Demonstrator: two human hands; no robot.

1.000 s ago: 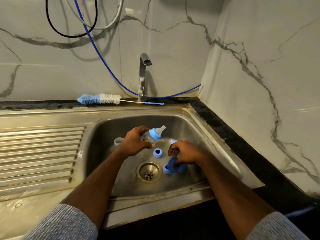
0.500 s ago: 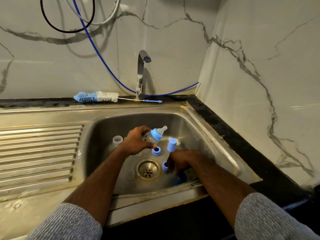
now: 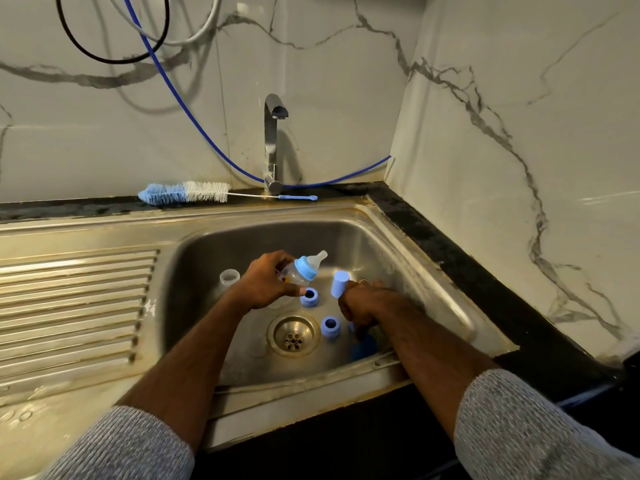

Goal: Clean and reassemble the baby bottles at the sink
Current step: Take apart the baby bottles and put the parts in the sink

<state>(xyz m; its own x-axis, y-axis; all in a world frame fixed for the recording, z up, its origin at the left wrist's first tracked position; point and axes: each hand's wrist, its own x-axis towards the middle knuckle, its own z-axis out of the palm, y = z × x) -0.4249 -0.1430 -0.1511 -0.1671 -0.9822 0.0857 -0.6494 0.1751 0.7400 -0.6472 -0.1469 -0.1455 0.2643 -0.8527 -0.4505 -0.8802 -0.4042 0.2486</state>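
Bottle (image 3: 297, 271) in left hand (image 3: 268, 284), above sink (image 3: 433, 292)

The right hand (image 3: 360, 306) hides its own fingertips and part of a dark blue piece (image 3: 363, 346) beneath it. The left hand (image 3: 266, 284) covers the bottle's (image 3: 294, 273) base, and both sleeves (image 3: 526, 431) run off the bottom edge.

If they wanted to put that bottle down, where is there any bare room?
The ribbed draining board left of the basin is bare, and so is the basin's back wall side below the tap. Around the drain it is crowded: two blue rings, a light blue cap, both hands.
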